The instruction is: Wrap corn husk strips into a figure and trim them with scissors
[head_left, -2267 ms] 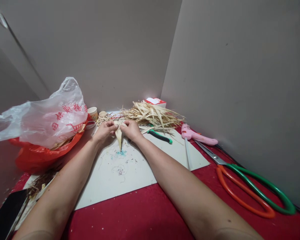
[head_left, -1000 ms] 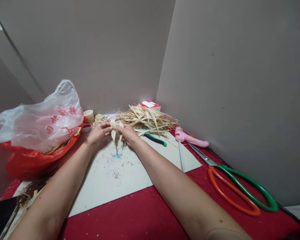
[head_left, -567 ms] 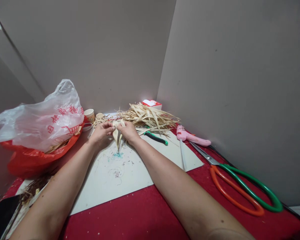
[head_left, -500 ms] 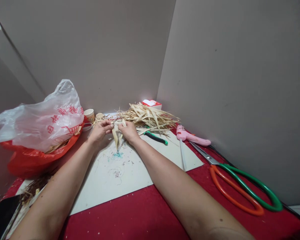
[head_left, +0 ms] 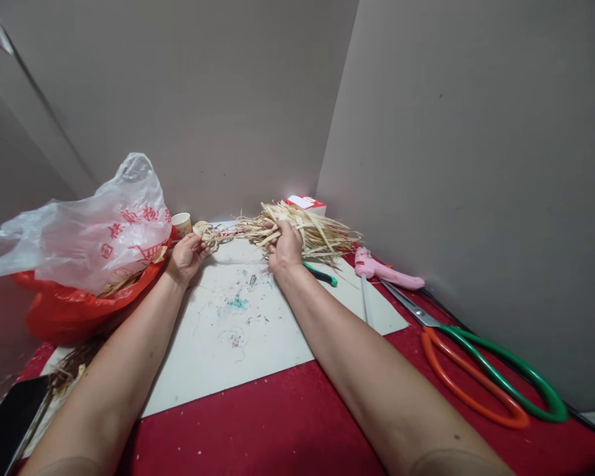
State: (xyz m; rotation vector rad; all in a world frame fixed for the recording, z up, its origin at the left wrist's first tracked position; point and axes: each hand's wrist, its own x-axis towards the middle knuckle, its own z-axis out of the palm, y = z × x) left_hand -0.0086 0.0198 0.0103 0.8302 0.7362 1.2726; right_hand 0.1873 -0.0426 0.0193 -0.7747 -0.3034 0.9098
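Note:
My left hand [head_left: 188, 256] is over the board's left edge, its fingers curled together beside a small tan tangle of fibre [head_left: 212, 231]. Whatever those fingers hold, if anything, is too small to make out. On the right, my right hand [head_left: 286, 248] reaches into the pile of dried leaf strips [head_left: 322, 233], fingers closed on some pale strips at its near left side. Below the hands lies the white board [head_left: 218, 377], marked with blue and dark spots. Green-and-black pliers [head_left: 321, 274] lie partly hidden behind my right wrist.
A red-and-white plastic bag [head_left: 79, 311] stands at the left, near a paper cup [head_left: 182, 223]. On the right lie a pink glue gun [head_left: 389, 272] and large scissors [head_left: 431, 322] with orange and green handles. A red-and-white box [head_left: 313, 205] sits behind the pile.
My hands have parted: the left moved slightly left, the right moved up and right into the pile. The leaf strip held between them over the board is no longer seen there.

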